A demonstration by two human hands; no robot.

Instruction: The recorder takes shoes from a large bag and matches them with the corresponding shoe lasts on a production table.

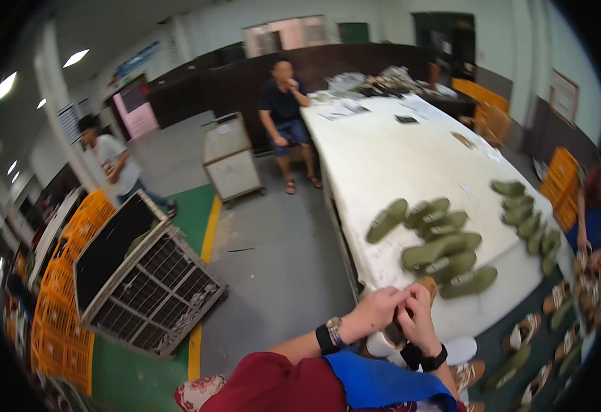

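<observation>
Over the near edge of the white table (383, 165), my two hands meet at a brown shoe, whose tan tip (429, 283) shows past the fingers. My left hand (379, 310), with a watch at its wrist, has its fingertips pinched at the shoe's upper. Closed around the same shoe is my right hand (418, 320), a black band on its wrist. Most of the shoe lies hidden behind the fingers. Just beyond, olive-green insoles (443, 250) lie in a loose pile. Another row of green insoles (520, 210) runs along the table's right side.
Shoes (522, 332) and insoles stand on a dark green surface at the lower right, where another person (594, 206) works. A wire-sided cart (160, 281) and orange crates (63, 309) stand left. One person (283, 103) sits beyond the table; another (114, 161) is farther left.
</observation>
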